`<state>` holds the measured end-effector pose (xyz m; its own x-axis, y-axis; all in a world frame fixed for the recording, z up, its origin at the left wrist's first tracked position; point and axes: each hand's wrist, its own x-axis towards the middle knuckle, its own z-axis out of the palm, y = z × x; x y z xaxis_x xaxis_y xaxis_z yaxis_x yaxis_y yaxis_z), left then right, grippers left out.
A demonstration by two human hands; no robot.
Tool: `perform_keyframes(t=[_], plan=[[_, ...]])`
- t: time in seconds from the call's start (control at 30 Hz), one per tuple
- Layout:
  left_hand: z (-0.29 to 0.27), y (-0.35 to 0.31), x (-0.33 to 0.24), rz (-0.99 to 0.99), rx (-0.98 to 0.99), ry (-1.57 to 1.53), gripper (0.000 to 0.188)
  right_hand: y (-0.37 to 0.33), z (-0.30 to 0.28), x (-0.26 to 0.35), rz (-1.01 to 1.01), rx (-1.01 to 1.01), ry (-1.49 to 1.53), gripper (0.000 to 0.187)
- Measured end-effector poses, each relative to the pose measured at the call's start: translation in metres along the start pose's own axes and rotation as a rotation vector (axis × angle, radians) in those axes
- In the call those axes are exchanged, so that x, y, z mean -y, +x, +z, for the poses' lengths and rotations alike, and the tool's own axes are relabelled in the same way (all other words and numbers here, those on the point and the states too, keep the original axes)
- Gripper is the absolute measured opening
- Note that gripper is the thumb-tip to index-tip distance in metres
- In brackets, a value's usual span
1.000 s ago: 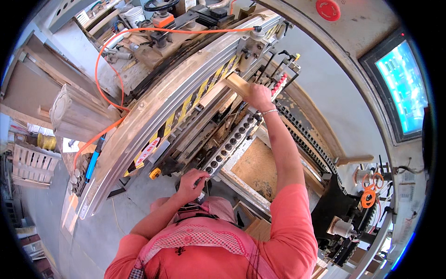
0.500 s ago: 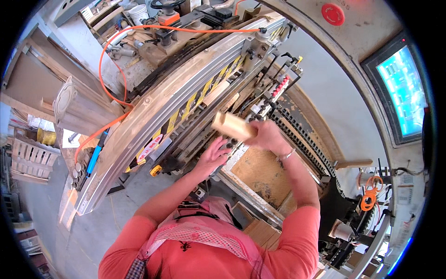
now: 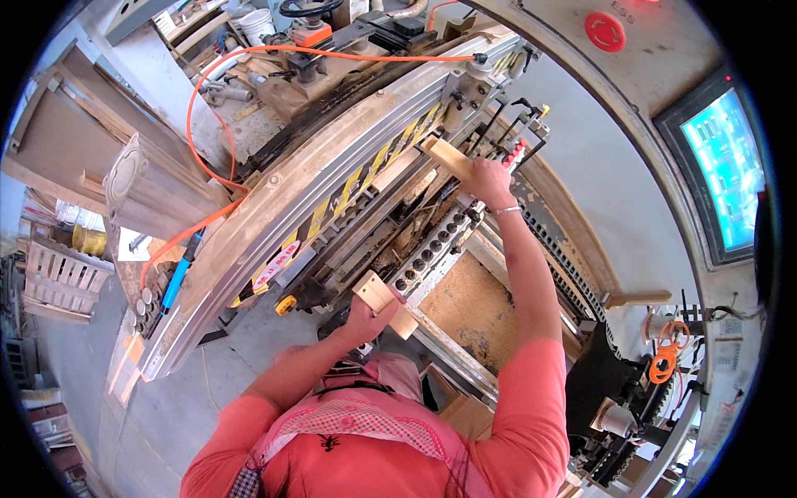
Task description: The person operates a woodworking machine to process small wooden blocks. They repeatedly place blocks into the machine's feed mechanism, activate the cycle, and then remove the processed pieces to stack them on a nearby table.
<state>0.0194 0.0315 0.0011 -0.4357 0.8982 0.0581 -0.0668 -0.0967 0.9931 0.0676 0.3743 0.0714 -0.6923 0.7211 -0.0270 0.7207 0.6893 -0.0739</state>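
Note:
My left hand (image 3: 362,324) is closed around a short pale wooden block (image 3: 375,292) with small dark holes in its face, just over the near end of the machine. Farther off, my right arm stretches forward. There my right hand (image 3: 491,183) grips the near end of a second wooden block (image 3: 445,158), which points away to the left. Between the hands runs a metal bar with a row of round black pads (image 3: 433,246). Below it lies a sawdust-covered wooden panel (image 3: 469,303) in a frame.
A long curved machine beam (image 3: 274,187) with black-and-yellow warning tape crosses the left. An orange air hose (image 3: 189,108) loops above it. At the right, a lit control screen (image 3: 722,162) sits under a red emergency button (image 3: 605,31). A blue air gun (image 3: 178,278) rests by the beam's end.
My right hand has moved away and to the right with its wooden block. My left hand, empty and spread before, has come nearer to me and now grips a wooden block.

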Motion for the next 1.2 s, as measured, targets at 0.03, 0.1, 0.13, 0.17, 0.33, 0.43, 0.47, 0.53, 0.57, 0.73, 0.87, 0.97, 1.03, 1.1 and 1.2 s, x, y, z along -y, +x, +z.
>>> perform_keyframes(t=[0.03, 0.1, 0.13, 0.17, 0.33, 0.43, 0.47, 0.53, 0.57, 0.73, 0.87, 0.97, 1.03, 1.1, 1.2], plan=[[0.001, -0.001, -0.003, -0.017, 0.026, 0.002, 0.01, 0.008, 0.007, -0.003, -0.003, 0.004, -0.011, 0.04], [0.0, -0.002, -0.007, -0.055, 0.067, 0.011, 0.009, 0.02, 0.017, -0.002, -0.019, -0.01, -0.012, 0.04], [0.0, -0.002, -0.004, -0.069, 0.079, -0.02, 0.008, 0.023, 0.022, -0.004, -0.024, -0.031, -0.004, 0.04], [0.0, -0.004, 0.0, -0.051, 0.081, 0.01, 0.008, 0.025, 0.024, -0.003, -0.032, -0.049, 0.004, 0.04], [0.002, -0.004, 0.007, -0.032, 0.051, 0.031, 0.008, 0.03, 0.029, 0.004, 0.03, -0.047, 0.05, 0.04], [0.003, -0.001, 0.003, -0.034, 0.049, 0.031, 0.008, 0.03, 0.034, 0.006, 0.089, -0.067, 0.081, 0.043], [0.002, 0.0, 0.004, -0.036, 0.05, 0.025, 0.008, 0.03, 0.033, 0.007, 0.1, -0.068, 0.097, 0.044], [0.0, -0.001, 0.007, -0.04, 0.052, 0.013, 0.007, 0.03, 0.033, 0.006, 0.095, -0.09, 0.11, 0.045], [-0.002, -0.001, 0.009, -0.06, 0.084, 0.02, 0.009, 0.03, 0.035, 0.005, 0.079, -0.104, 0.117, 0.045], [0.0, 0.001, 0.003, -0.08, 0.076, -0.053, 0.009, 0.027, 0.036, 0.006, 0.049, -0.107, 0.095, 0.042], [-0.005, 0.0, 0.003, -0.111, 0.156, -0.004, 0.013, 0.031, 0.038, 0.008, 0.045, -0.096, 0.064, 0.04], [-0.006, 0.0, 0.006, -0.112, 0.166, -0.018, 0.012, 0.03, 0.035, 0.011, 0.053, -0.101, 0.057, 0.038], [-0.006, 0.002, 0.003, -0.121, 0.18, -0.026, 0.012, 0.029, 0.035, 0.011, 0.064, -0.087, 0.056, 0.041], [-0.006, 0.004, -0.001, -0.146, 0.177, -0.008, 0.012, 0.03, 0.038, 0.01, 0.073, -0.095, 0.077, 0.041], [-0.005, 0.003, 0.006, -0.09, 0.18, 0.107, 0.011, 0.029, 0.036, 0.01, 0.074, -0.078, 0.081, 0.042]])
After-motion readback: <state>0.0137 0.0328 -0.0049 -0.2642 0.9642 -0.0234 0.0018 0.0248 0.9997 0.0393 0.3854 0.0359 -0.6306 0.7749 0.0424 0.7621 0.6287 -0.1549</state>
